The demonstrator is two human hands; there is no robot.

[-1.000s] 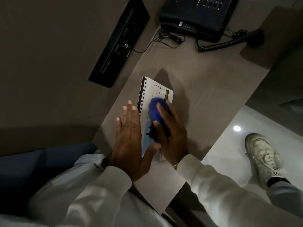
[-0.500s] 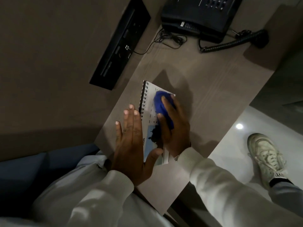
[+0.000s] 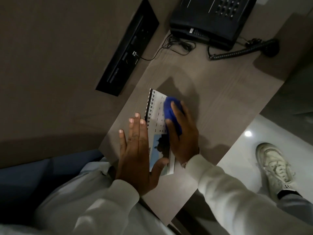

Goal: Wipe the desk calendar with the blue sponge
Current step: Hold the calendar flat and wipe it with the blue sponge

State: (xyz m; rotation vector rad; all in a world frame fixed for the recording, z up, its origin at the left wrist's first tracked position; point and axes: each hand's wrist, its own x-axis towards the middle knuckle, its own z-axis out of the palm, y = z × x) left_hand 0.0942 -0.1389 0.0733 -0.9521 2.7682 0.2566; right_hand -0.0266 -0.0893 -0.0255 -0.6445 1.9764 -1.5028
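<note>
While right hand (image 3: 183, 133) grips blue sponge (image 3: 170, 112) on desk calendar (image 3: 158, 109) lying flat on desk (image 3: 220, 99), left hand (image 3: 135, 150) presses spread flat at the spiral edge; loosened pressure could let it slide.

Dim room on my feed. Grey wood-grain desk (image 3: 211, 92) runs along a plain beige wall (image 3: 59, 56). Black socket panel (image 3: 128, 48) recessed in wall. Black telephone (image 3: 211, 19) at far end. Glossy pale floor (image 3: 237, 150), one lamp glint (image 3: 248, 133).
</note>
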